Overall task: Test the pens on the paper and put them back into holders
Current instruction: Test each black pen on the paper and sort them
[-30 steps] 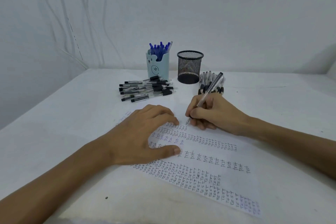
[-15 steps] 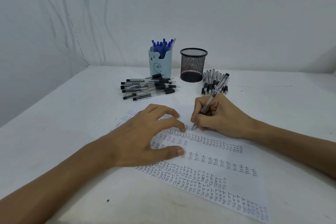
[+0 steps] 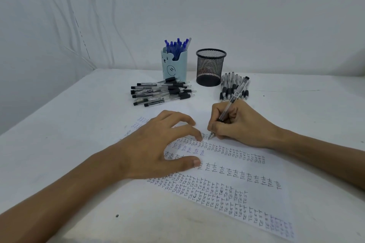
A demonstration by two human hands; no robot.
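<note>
A pen point(image 3: 234, 98) was gripped by the right hand point(image 3: 240, 125); the paper point(image 3: 227, 165) was pinned by the spread left hand point(image 3: 156, 145). Blue holder point(image 3: 174, 68) filled, two piles point(image 3: 162, 92) judged left.

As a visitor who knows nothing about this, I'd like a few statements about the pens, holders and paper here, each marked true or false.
1. The right hand holds a pen with its tip at the paper. True.
2. The mesh holder is crammed with pens. False: no pens stick out of it.
3. The blue holder has blue pens in it. True.
4. The left hand grips a second pen. False: it rests on the paper and holds nothing.
5. The paper is blank. False: rows of the word "test" cover it.
6. Loose black pens lie on the table in front of the blue holder. True.
</note>
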